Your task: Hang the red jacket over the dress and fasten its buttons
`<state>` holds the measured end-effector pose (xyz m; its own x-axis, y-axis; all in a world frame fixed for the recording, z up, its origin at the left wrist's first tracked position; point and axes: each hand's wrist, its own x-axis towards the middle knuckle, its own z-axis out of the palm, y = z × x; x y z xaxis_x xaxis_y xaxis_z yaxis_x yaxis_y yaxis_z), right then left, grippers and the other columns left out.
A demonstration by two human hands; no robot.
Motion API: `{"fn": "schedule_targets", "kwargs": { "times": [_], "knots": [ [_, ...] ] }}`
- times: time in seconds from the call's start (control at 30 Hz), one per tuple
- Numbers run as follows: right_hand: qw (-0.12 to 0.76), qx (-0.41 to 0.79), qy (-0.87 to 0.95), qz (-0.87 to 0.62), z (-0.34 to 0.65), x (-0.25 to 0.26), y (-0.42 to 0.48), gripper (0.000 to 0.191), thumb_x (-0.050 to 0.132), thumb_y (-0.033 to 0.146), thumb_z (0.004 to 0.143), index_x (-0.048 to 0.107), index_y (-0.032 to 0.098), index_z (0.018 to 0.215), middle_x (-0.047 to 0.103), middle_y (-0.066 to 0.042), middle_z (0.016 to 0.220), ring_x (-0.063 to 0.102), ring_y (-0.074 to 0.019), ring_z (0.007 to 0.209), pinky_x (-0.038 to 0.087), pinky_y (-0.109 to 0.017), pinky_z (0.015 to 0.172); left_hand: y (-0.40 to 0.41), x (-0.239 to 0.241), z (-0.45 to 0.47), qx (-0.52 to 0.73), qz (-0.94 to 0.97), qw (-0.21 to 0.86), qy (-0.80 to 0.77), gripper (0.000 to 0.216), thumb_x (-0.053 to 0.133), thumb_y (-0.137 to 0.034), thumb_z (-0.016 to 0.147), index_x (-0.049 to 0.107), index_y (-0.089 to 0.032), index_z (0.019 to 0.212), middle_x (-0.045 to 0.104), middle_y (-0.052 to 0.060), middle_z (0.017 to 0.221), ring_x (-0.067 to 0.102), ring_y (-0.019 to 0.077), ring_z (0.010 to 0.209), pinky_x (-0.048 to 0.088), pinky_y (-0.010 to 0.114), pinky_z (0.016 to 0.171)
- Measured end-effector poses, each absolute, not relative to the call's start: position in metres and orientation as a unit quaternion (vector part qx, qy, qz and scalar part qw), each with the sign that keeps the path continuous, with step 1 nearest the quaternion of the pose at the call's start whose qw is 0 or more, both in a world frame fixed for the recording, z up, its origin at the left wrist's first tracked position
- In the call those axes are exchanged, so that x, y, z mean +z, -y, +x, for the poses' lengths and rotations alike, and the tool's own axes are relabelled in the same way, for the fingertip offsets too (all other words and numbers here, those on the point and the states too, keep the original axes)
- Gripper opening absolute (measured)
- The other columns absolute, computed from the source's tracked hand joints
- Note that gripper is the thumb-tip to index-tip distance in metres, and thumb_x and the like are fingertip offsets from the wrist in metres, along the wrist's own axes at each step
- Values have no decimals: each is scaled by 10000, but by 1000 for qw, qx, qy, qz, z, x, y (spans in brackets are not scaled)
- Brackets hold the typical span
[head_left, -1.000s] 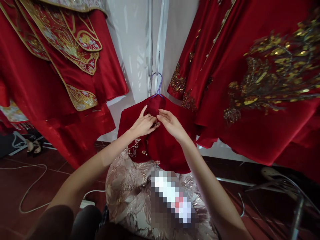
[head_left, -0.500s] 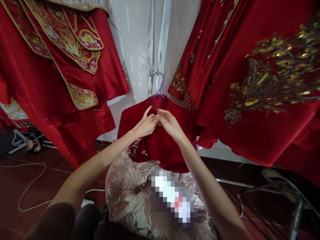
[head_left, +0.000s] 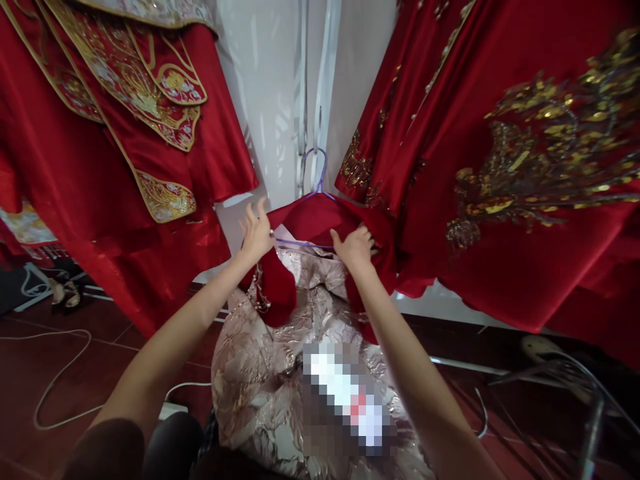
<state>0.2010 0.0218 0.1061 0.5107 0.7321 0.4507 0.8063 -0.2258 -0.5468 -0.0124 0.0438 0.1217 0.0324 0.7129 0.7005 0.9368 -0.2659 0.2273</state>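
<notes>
A dark red velvet jacket (head_left: 280, 293) with beaded trim hangs on a purple hanger (head_left: 321, 170). Its front is parted, showing the red lining and a pale pink brocade dress (head_left: 260, 373) beneath. My left hand (head_left: 257, 232) is at the left edge of the jacket, fingers spread and pointing up and outward. Against the right front panel lies my right hand (head_left: 355, 247), its thumb stretched away from the fingers over the velvet. The hanger's lower bar shows between both hands, above the dress's neckline.
Red embroidered garments (head_left: 225, 147) hang at the left, and red garments with gold sequins (head_left: 530, 160) at the right. A white cable (head_left: 90, 340) runs over the tiled floor. Shoes (head_left: 65, 297) stand far left. A blurred patch covers part of the dress.
My hands were together at the jacket's closed front near the collar. They have moved apart, left and right, and the front has opened, uncovering the dress top and hanger bar.
</notes>
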Motion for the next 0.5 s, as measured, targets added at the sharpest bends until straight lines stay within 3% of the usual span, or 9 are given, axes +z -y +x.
{"fn": "schedule_targets", "kwargs": {
  "times": [0.13,0.27,0.33,0.4,0.5],
  "knots": [
    [349,-73,519,-777,250,109,-25,752,506,583,765,444,-52,1164,472,-340,1162,426,-409,1150,326,-492,927,-63,121,-39,-339,-718,64,604,436,481,-169,790,465,-171,1226,590,150,1136,562,300,1055,421,426,904],
    [277,-70,577,-765,283,125,-26,853,526,706,667,510,14,1165,537,-288,1140,479,-385,1116,384,-437,876,-77,124,-54,-346,-693,31,632,358,495,-230,794,535,-213,1150,639,116,1084,587,303,1021,445,406,860],
    [233,-57,608,-757,297,139,-23,839,491,758,644,589,43,1072,598,-251,1057,534,-377,1041,412,-417,823,-82,128,-62,-369,-665,14,649,330,524,-247,775,571,-211,1099,651,110,1065,587,301,1021,445,405,864],
    [187,6,662,-726,310,155,-17,796,443,795,638,658,77,909,653,-195,907,592,-351,916,437,-386,749,-84,131,-73,-401,-643,-51,651,296,552,-251,745,603,-188,1029,674,99,997,605,279,979,465,379,842],
    [179,189,734,-627,326,176,1,714,431,795,648,683,137,761,678,-100,758,622,-273,773,453,-326,679,-79,129,-92,-396,-597,-263,646,218,570,-233,698,626,-145,890,695,89,794,652,242,770,519,342,697]
  ]
}}
